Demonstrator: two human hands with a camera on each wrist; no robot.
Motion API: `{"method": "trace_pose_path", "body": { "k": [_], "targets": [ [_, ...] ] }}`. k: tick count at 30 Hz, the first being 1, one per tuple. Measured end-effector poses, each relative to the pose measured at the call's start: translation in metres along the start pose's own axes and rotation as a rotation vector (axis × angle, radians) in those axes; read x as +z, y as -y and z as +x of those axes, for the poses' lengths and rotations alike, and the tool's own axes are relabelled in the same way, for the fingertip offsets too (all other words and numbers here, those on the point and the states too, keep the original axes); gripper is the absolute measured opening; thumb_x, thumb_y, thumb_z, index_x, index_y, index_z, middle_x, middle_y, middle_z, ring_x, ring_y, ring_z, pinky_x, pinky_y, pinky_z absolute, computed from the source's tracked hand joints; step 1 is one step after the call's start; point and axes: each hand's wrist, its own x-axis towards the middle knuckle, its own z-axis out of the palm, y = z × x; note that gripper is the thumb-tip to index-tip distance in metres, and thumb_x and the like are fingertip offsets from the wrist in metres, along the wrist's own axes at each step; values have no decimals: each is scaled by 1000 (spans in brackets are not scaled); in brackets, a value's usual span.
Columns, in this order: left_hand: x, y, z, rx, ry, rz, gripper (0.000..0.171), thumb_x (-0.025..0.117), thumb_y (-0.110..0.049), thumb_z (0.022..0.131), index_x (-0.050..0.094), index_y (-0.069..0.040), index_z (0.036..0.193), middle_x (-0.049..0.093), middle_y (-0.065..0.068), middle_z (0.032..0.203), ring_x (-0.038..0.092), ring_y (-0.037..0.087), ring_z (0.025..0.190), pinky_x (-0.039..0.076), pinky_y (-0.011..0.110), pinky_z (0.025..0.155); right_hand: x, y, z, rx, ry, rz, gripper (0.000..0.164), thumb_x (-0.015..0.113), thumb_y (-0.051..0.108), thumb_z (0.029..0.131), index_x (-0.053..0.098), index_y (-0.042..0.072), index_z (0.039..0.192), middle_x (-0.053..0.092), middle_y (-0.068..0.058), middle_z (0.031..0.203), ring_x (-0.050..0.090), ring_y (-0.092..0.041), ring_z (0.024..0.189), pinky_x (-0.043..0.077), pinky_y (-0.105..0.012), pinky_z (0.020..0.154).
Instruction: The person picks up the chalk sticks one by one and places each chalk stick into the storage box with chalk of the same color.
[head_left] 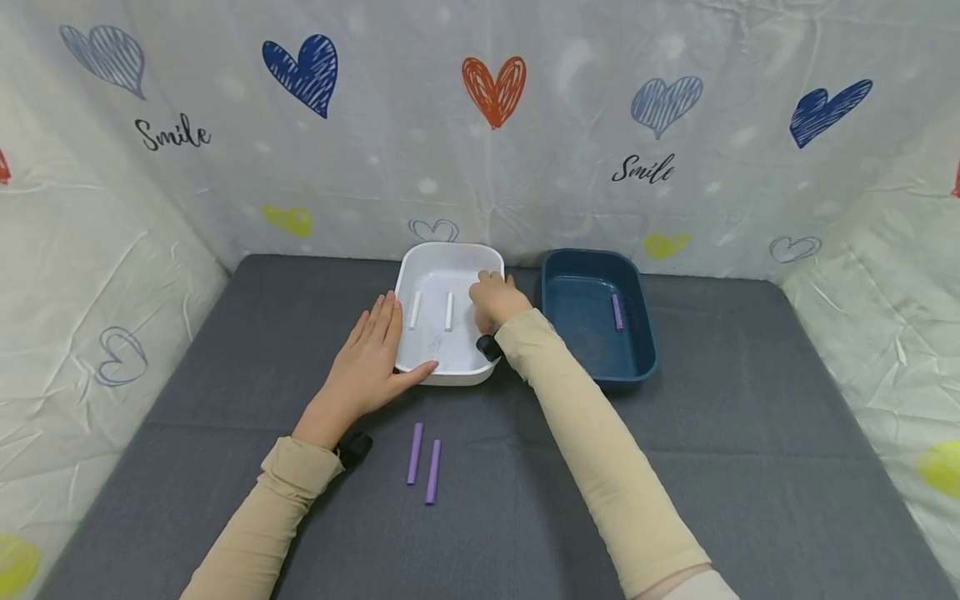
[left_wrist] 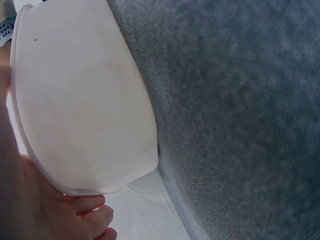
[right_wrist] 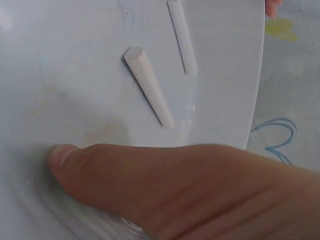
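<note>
My left hand (head_left: 363, 358) rests against the left rim of a white tray (head_left: 450, 379), its fingers straight along that side and its thumb across the near corner. Two white chalk sticks (head_left: 449, 312) lie inside. Over the tray's right side is my right hand (head_left: 495, 302), with bent fingers. Its thumb (right_wrist: 110, 170) is low over the tray floor in the right wrist view, below the white chalk stick (right_wrist: 149, 87). The other fingers are hidden there, and I cannot tell whether they hold anything. The left wrist view shows the tray's outer wall (left_wrist: 85, 100) beside my left hand (left_wrist: 45, 210).
A dark blue tray (head_left: 600, 379) stands to the right of the white one, with one purple chalk stick (head_left: 617, 312) in it. Two more purple chalk sticks (head_left: 432, 472) lie on the grey tablecloth (head_left: 750, 433) in front. A printed curtain (head_left: 420, 150) hangs behind the table.
</note>
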Motion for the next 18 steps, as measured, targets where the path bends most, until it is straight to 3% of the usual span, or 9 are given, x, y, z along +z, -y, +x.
{"method": "trace_pose_path", "body": {
  "k": [6,9,14,18],
  "targets": [
    [0,0,0,-1,6,-2,109,51,-68,92,9,10,154,4,25,163,3,35,151,8,49,121,-2,-3,1,-8,-4,92,41,73,6,80,64,4,120,53,-15,125,46,-30,118,29,-53,115],
    [0,0,0,0,9,-5,109,50,-69,92,8,10,154,3,25,163,2,34,151,7,49,121,-5,-6,3,-22,-10,228,47,76,14,83,61,0,125,55,-16,126,50,-30,115,35,-50,112],
    [1,1,0,-6,18,-7,110,48,-71,91,7,9,155,1,24,163,0,33,151,6,48,122,-10,-11,2,-35,-32,481,62,75,22,88,51,-4,140,53,-17,141,52,-29,124,43,-39,106],
    [2,1,1,-10,18,-5,109,48,-71,91,8,9,155,1,23,163,-1,32,152,6,48,122,-13,-14,1,-43,-65,519,64,74,24,89,51,-4,141,52,-17,143,51,-29,128,44,-38,105]
  ]
}}
